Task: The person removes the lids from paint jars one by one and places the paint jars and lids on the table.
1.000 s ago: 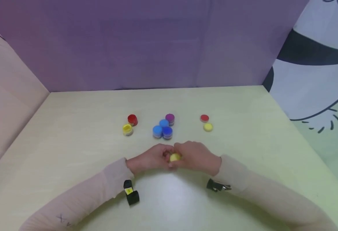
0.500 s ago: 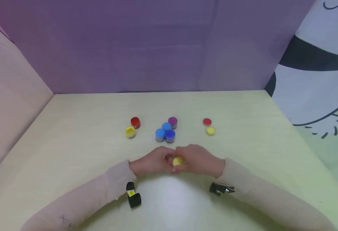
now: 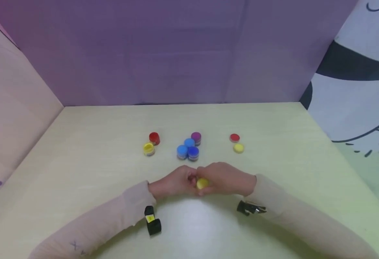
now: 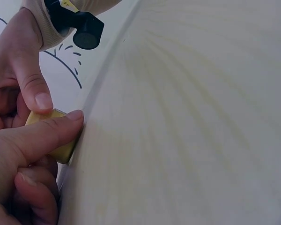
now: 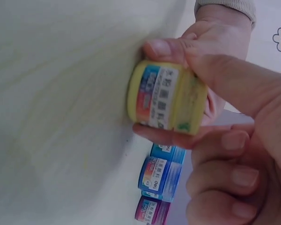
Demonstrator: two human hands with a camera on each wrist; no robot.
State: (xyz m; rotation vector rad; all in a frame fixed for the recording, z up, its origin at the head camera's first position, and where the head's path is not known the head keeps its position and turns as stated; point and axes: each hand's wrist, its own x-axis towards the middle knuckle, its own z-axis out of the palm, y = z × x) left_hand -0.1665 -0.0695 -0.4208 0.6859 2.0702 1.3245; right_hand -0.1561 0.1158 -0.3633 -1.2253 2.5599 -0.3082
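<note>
Both hands meet on a pale yellow paint jar, low over the table near its middle. In the right wrist view the jar lies tilted on its side, its printed label showing. My left hand holds the jar's body between thumb and finger. My right hand grips the lid end, its thumb along the top and its other fingers curled below. From the left wrist only a yellow side of the jar shows, as fingers cover the rest.
Beyond the hands stand several capped jars: light blue, dark blue and purple. An uncapped yellow jar and a red jar are left; a red lid and yellow lid lie right.
The whole scene has shifted slightly right and down in the head view. Both hands stay together on the yellow jar, and the other jars and lids keep their places.
</note>
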